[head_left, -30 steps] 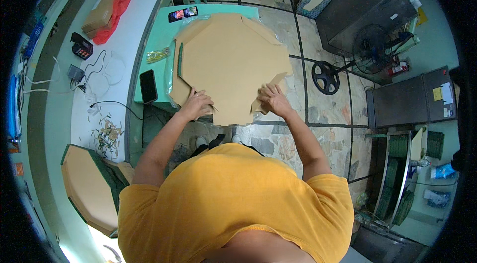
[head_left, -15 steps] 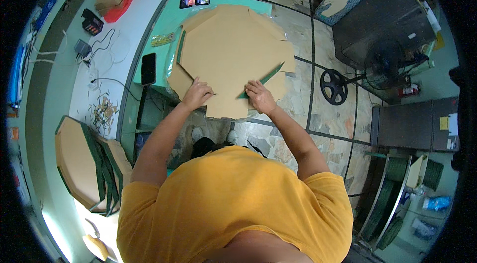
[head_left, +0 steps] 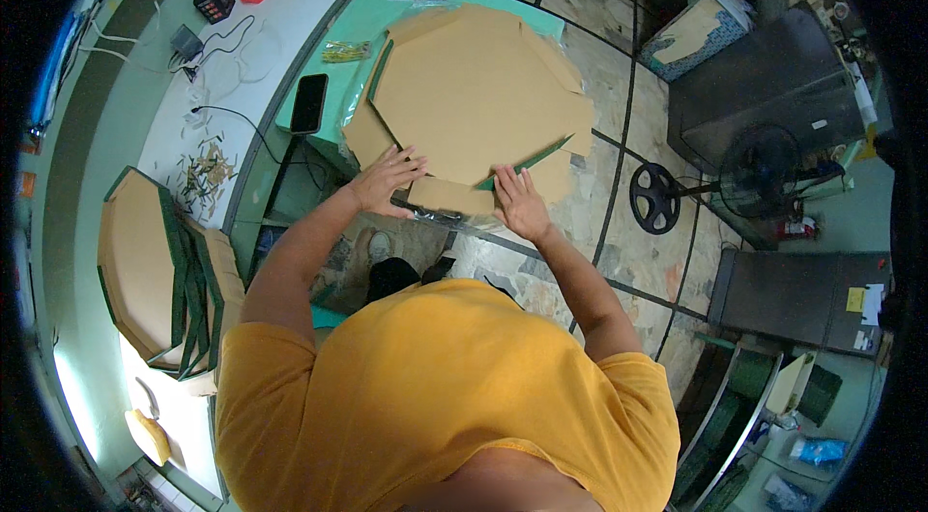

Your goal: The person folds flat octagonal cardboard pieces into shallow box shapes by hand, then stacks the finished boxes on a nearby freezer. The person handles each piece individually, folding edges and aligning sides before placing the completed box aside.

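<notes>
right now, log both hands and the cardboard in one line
left hand: on cardboard, near left | right hand: at raised green edge, near right | black phone: on green table

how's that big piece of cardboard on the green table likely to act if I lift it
The cardboard is probably light for its size, as its edges look thin. Its middle lies flat, uncreased, so should stay fairly stiff. The green-sided flap by the right hand may flex, since it stands up along a fold.
</notes>
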Action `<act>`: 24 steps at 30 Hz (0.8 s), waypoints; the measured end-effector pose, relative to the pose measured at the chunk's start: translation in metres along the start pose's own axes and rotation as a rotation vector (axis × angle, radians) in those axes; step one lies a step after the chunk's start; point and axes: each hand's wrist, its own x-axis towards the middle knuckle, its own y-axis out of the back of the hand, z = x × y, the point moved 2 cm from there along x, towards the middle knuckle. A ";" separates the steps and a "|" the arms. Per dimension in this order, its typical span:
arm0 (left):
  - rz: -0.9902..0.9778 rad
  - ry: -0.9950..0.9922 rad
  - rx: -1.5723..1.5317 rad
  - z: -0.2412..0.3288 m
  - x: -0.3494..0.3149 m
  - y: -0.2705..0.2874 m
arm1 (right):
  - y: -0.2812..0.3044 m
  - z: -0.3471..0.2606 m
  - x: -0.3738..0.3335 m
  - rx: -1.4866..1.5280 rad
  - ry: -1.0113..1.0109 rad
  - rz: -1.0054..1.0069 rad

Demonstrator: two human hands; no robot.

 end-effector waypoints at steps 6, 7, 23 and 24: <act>-0.080 0.324 -0.196 -0.025 0.023 -0.018 | 0.004 0.017 0.022 0.264 -0.169 0.157; -0.036 0.331 -0.211 -0.030 0.026 -0.020 | 0.005 0.021 0.027 0.349 -0.235 0.143; 0.131 0.511 -0.388 -0.024 0.041 -0.013 | -0.004 0.016 0.049 0.910 -0.658 0.360; 0.129 0.542 -0.371 -0.021 0.043 -0.012 | -0.002 0.014 0.051 0.811 -0.633 0.385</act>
